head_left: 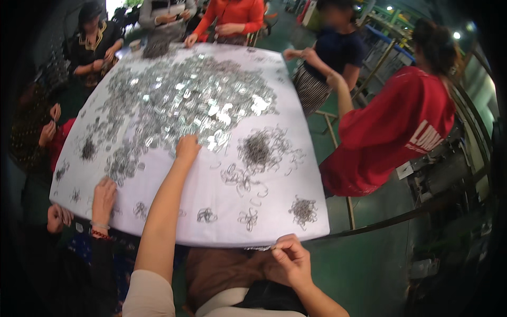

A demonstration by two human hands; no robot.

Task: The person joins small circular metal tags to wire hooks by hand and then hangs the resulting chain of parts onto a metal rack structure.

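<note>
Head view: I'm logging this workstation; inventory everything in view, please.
table: one, white-topped, centre
metal pieces: uncountable, silver, spread mid-table
wire heap: one, dark grey, right of centre
wire clusters: several, grey, near table edges
cup: one, pale, far-left corner
far heap: one, dark, beside cup
co-workers: at least seven, mixed clothing, around table
bracelet: one, red, left co-worker's wrist
floor: one, green, beyond table
background equipment: uncounted, blurred, upper right
left hand: one, bare, at metal pieces' near edge
right hand: one, bare, at table's near edge

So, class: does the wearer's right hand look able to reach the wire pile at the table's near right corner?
Probably yes: the right hand is by the near edge of the table, close to the wire pile, with only bare surface between.
</note>
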